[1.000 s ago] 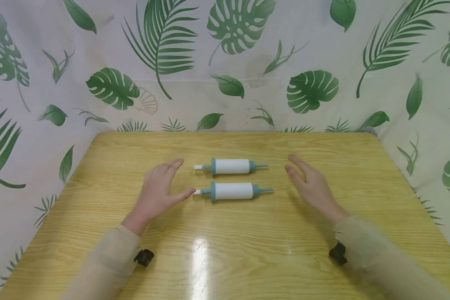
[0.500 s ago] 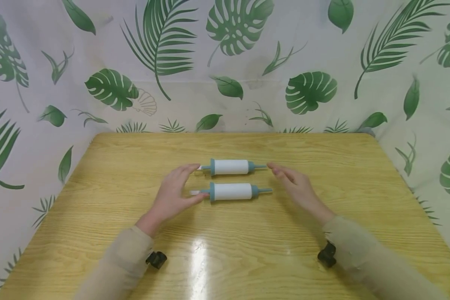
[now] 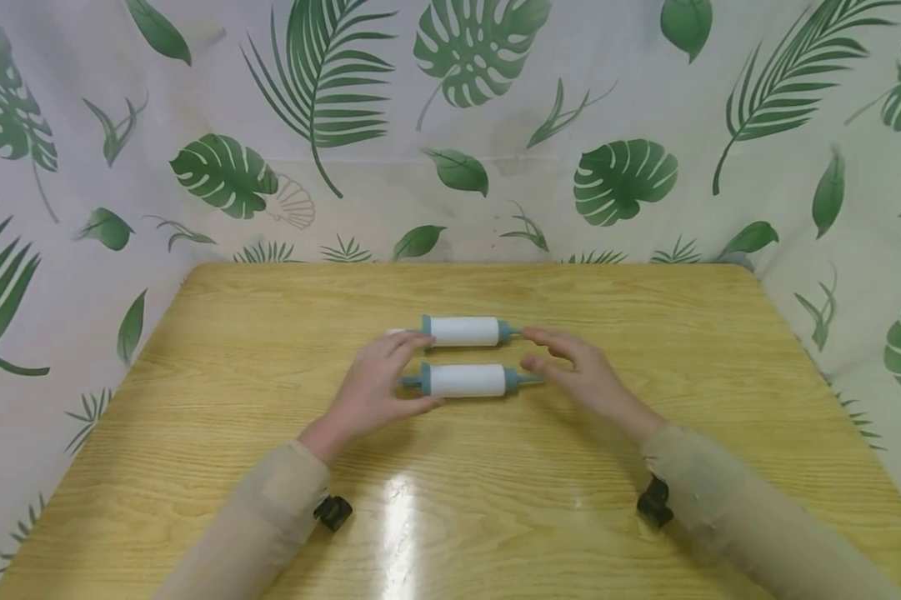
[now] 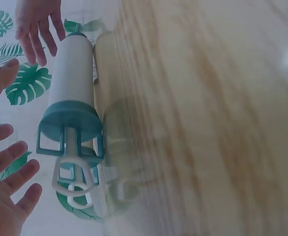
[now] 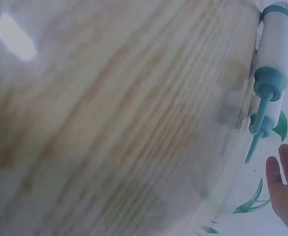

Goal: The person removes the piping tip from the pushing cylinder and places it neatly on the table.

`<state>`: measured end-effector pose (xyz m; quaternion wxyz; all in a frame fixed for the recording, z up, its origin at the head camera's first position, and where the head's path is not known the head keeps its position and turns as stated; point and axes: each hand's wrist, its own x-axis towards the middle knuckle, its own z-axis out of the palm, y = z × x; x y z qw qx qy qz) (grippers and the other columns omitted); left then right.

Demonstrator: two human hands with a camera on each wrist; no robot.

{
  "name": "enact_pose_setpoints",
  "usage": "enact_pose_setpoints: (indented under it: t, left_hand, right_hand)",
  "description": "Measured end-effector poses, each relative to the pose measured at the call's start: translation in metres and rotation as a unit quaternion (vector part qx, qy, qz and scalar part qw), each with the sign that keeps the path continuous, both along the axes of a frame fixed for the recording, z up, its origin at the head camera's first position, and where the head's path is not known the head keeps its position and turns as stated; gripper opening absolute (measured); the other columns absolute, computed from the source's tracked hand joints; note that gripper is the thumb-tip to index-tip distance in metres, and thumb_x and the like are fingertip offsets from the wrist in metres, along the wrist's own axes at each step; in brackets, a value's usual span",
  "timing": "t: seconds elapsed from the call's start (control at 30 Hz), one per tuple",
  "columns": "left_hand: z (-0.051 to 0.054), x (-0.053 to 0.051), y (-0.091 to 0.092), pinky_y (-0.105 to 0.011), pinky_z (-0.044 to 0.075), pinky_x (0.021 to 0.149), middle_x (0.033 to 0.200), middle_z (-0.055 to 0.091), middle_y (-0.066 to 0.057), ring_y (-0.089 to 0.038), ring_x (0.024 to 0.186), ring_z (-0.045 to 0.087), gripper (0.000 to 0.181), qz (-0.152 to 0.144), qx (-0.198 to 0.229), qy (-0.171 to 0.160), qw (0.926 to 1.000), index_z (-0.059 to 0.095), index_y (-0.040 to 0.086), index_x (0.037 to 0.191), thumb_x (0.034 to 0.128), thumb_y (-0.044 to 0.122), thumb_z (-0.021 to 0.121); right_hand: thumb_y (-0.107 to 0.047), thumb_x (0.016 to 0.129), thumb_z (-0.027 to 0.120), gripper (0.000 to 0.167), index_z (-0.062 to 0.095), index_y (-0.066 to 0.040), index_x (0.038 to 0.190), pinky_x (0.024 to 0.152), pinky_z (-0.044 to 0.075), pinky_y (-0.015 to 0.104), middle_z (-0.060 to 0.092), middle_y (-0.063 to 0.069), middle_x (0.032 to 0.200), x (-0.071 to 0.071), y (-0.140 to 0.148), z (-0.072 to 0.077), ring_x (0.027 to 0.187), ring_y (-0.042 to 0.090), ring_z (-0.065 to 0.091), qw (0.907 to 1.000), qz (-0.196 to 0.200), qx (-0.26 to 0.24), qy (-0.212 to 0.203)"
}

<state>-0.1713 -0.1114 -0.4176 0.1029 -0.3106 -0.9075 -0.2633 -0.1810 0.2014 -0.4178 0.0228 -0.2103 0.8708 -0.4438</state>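
Two syringe-style pumps, white barrels, teal ends, are seen lying parallel between the hands, nozzles toward the right hand, pull-handles toward the left. The farther pump is set just beyond the nearer pump, with a narrow gap. White loop handles are shown near the left fingers in the left wrist view. No grasp by the left hand: released, fingers spread, thumb held along the near side of the nearer pump, fingertips by the farther pump's flange; contact cannot be told. Right hand also released, fingers extended by the nozzles; nothing gripped. Under both hands, a glossy wood-grain table. Behind the wrists, beige sleeves are worn, with black wrist cameras. Beyond the hands, a leaf-print backdrop is hung.
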Motion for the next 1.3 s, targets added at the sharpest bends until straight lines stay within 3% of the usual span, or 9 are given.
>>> enact_pose_setpoints:
  t: [0.17,0.4,0.5,0.63,0.8,1.0,1.3]
  left_hand:
    - [-0.002,-0.002,0.007,-0.049,0.036,0.103,0.136,0.051,-0.006,-0.026,0.123,0.046,0.075,-0.014,-0.013,0.008,0.9998,0.051,0.011,0.136,0.0758,0.047,0.077]
    - [-0.003,-0.005,0.016,-0.047,0.034,0.104,0.138,0.049,-0.006,-0.026,0.126,0.043,0.079,-0.010,-0.096,0.006,0.9954,0.048,0.014,0.139,0.0769,0.056,0.073]
    - [-0.003,-0.006,0.019,-0.046,0.033,0.104,0.137,0.049,-0.006,-0.027,0.126,0.043,0.079,-0.018,-0.111,0.002,0.9936,0.047,0.014,0.140,0.0771,0.055,0.073]
    - [-0.004,-0.009,0.023,-0.045,0.034,0.104,0.137,0.049,-0.005,-0.026,0.124,0.045,0.079,-0.032,-0.114,-0.011,0.9929,0.047,0.015,0.140,0.0774,0.054,0.073]
    - [-0.008,-0.012,0.029,-0.042,0.040,0.098,0.134,0.051,-0.003,-0.023,0.117,0.050,0.074,-0.061,-0.109,-0.016,0.9920,0.049,0.015,0.138,0.0777,0.049,0.075]
    - [-0.011,-0.016,0.035,-0.039,0.043,0.093,0.130,0.055,-0.001,-0.019,0.114,0.053,0.066,-0.085,-0.119,-0.005,0.9892,0.053,0.017,0.136,0.0791,0.043,0.076]
    - [-0.009,-0.016,0.041,-0.039,0.047,0.089,0.125,0.058,-0.002,-0.021,0.109,0.056,0.054,-0.091,-0.118,-0.002,0.9888,0.056,0.015,0.132,0.0832,0.028,0.075]
  right_hand:
    - [-0.024,0.087,0.072,0.055,0.053,-0.006,0.135,0.102,0.039,0.046,0.051,0.010,0.138,-0.003,-0.004,-0.002,0.127,0.028,0.045,0.9991,0.025,0.015,0.031]
    - [-0.016,0.077,0.080,0.064,0.052,0.001,0.132,0.098,0.043,0.047,0.053,0.015,0.134,-0.007,-0.008,-0.009,0.121,0.033,0.049,0.9950,0.062,0.051,0.060]
    - [-0.016,0.075,0.082,0.068,0.051,0.001,0.133,0.098,0.043,0.048,0.052,0.016,0.135,-0.009,-0.010,-0.009,0.121,0.034,0.049,0.9922,0.083,0.066,0.066]
    - [-0.020,0.074,0.083,0.073,0.049,0.001,0.135,0.102,0.038,0.050,0.050,0.017,0.137,-0.011,-0.013,-0.009,0.125,0.035,0.045,0.9881,0.105,0.092,0.065]
    - [-0.022,0.076,0.082,0.073,0.048,-0.001,0.137,0.105,0.033,0.051,0.049,0.016,0.138,-0.012,-0.017,-0.009,0.128,0.034,0.042,0.9844,0.109,0.134,0.033]
    - [-0.017,0.078,0.080,0.064,0.051,0.000,0.133,0.102,0.038,0.049,0.053,0.016,0.132,-0.012,-0.021,-0.009,0.122,0.033,0.047,0.9818,0.110,0.153,0.021]
    - [-0.014,0.080,0.078,0.053,0.056,0.002,0.126,0.094,0.045,0.046,0.060,0.016,0.121,-0.011,-0.025,-0.013,0.110,0.031,0.055,0.9831,0.101,0.149,0.033]
